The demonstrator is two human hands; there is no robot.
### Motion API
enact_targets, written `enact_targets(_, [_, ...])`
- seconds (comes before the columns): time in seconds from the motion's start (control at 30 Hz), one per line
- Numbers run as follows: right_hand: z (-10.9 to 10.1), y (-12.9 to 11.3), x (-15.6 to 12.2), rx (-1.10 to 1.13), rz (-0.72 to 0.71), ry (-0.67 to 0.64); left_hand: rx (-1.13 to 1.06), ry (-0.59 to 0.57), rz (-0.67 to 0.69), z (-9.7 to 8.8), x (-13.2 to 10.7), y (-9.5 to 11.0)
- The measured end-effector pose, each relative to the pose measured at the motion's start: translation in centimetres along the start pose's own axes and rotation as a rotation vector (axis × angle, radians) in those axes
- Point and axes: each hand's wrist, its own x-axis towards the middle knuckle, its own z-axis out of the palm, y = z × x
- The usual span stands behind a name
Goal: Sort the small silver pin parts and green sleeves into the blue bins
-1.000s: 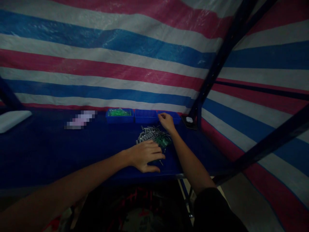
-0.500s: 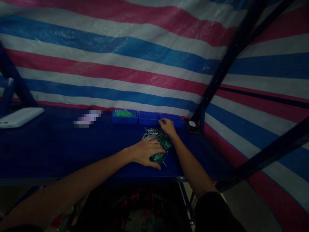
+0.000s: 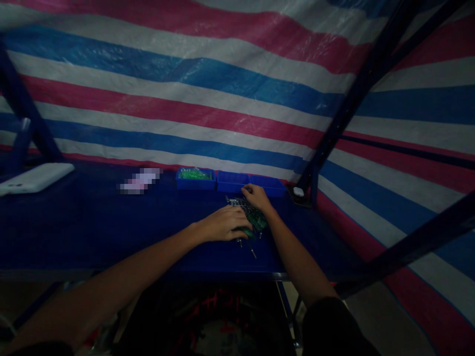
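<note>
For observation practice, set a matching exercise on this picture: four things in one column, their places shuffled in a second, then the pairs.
1 left hand
2 right hand
3 white slab
4 green parts

A in the leftmost blue tray
B far left on the table
C on the green board
D at the board's far edge

Pairs: 1-C; 2-D; 3-B; 4-A

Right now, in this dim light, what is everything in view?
tarpaulin: one, red, white and blue stripes, behind table
table: one, dark blue, centre
frame posts: several, dark blue, left and right
trays: three, blue, table's back edge
green parts: heap, green, in leftmost tray
circuit board: one, green, under the hands
metal pins: many, silver, on the board
white device: one, white, table's far left
left hand: one, resting on the board
right hand: one, at board's far end
</note>
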Motion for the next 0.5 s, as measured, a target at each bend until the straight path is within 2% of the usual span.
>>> enact_targets(0.3, [-0.22, -0.4, -0.11, 0.0, -0.005, -0.017, 0.112, 0.103, -0.033, -0.29, -0.14, -0.08])
enact_targets(0.5, [-0.16, -0.35, -0.08, 0.024, -0.02, -0.005, 0.237, 0.344, -0.126, -0.84, -0.4, -0.94])
